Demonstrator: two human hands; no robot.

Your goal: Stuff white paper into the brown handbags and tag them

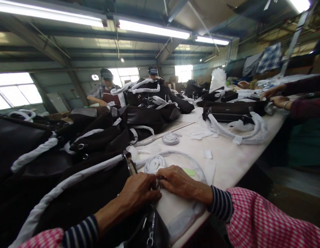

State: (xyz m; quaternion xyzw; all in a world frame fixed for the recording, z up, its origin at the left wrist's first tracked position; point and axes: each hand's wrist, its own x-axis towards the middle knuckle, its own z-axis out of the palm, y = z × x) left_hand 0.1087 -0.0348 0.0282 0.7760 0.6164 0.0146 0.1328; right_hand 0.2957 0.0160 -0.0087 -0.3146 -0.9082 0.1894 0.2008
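My left hand [139, 188] and my right hand [180, 182] meet at the near table edge, fingers pinched together around a small metal fitting [158, 186]. It appears to be part of the dark handbag [98, 196] in front of me, though my fingers cover most of it. White wrapping encloses the bag's long handle [72, 179]. Below my hands, a dark leather part with a zipper [152, 224] shows. Just behind my fingers lies a coiled roll of white strip [155, 163], with a green slip of paper [189, 172] to its right.
Dark bags [149, 115] with white-wrapped handles are heaped at left and beyond. Another coil [170, 138] and a bag [231, 111] lie on the white table [227, 158]. At right, a co-worker's hands [278, 100] touch that bag. Two people stand behind the heap.
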